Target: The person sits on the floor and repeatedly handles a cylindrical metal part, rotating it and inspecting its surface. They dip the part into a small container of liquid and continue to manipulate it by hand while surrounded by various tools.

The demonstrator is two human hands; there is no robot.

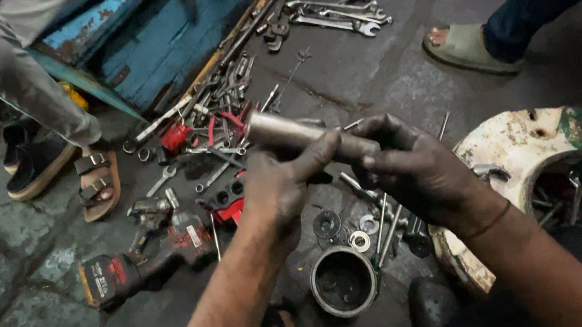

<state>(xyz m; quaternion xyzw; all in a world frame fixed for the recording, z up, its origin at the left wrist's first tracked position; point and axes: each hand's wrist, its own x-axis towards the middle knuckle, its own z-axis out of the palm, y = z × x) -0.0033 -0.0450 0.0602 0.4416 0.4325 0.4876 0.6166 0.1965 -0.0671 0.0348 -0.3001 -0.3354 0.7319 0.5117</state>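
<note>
Both of my greasy hands hold one metal cylinder (pixel 284 130) above the ground, pointing up and to the left. My left hand (pixel 279 188) grips its middle from below, thumb laid along it. My right hand (pixel 410 168) closes around its near end. Under the hands lie washers (pixel 358 241), bolts and a round metal cup (pixel 343 281).
A cordless impact wrench (pixel 143 261) lies at left. Wrenches (pixel 337 14), sockets and red-handled tools (pixel 181 136) are scattered before a blue wooden box (pixel 169 35). A worn white-and-green round casing (pixel 538 148) sits at right. Other people's sandalled feet (pixel 98 185) stand at left and at upper right, another foot (pixel 466 48).
</note>
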